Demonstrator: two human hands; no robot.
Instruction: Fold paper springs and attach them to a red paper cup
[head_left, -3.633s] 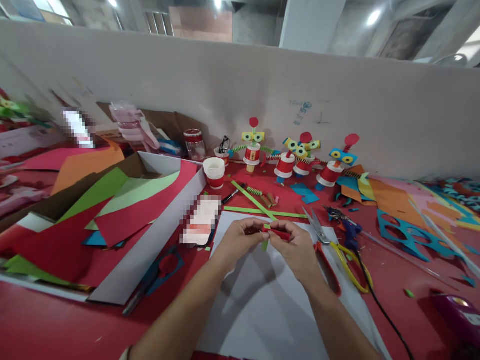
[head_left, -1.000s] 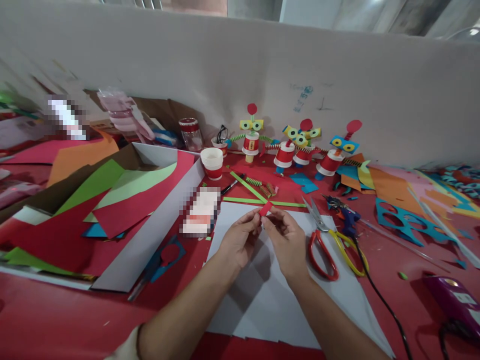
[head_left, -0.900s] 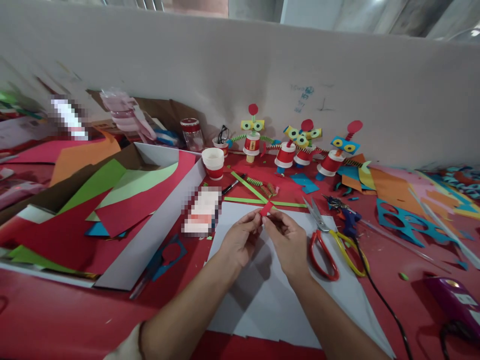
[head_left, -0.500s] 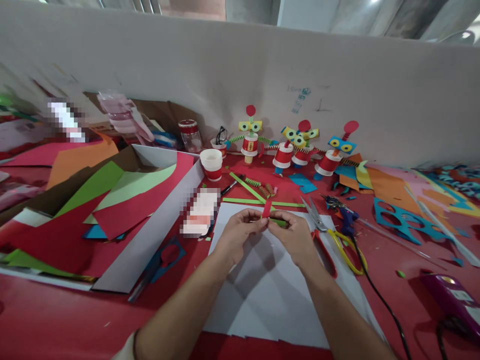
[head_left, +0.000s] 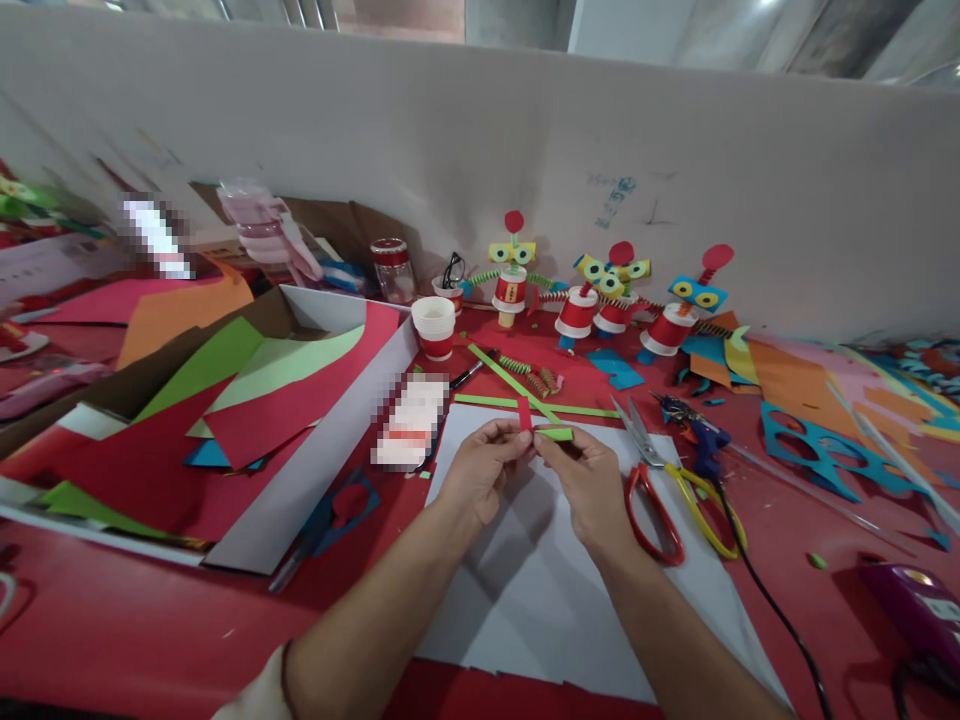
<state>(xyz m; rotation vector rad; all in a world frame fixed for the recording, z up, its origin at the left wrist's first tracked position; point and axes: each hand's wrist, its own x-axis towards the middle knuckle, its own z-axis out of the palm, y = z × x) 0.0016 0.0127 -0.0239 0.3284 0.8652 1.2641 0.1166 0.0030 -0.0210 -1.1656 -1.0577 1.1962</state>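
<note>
Above the white paper sheet (head_left: 547, 580), both my hands meet fingertip to fingertip. My left hand (head_left: 484, 465) is closed in a pinch on a short red paper strip (head_left: 525, 412), whose end points away from me. My right hand (head_left: 581, 475) pinches a green paper strip (head_left: 555, 434) that lies across the red one; where they join is hidden by my fingers. Just beyond lie long green paper strips (head_left: 510, 382) and folded paper springs (head_left: 529, 372). Scissors (head_left: 651, 470) with one red and one yellow handle lie right of my right hand.
At left stands a box (head_left: 315, 480) of coloured paper. Paper cups (head_left: 433, 328) and cup robots (head_left: 511, 285) line the back, before a white partition. A glue gun (head_left: 701, 445) with a black cable lies at right, near blue cut-out paper (head_left: 806, 450). A phone (head_left: 411, 420) lies left of the sheet.
The green strip has swung out to the right and shows more clearly. The red strip's end tilts slightly left now. My view has shifted a little to the left.
</note>
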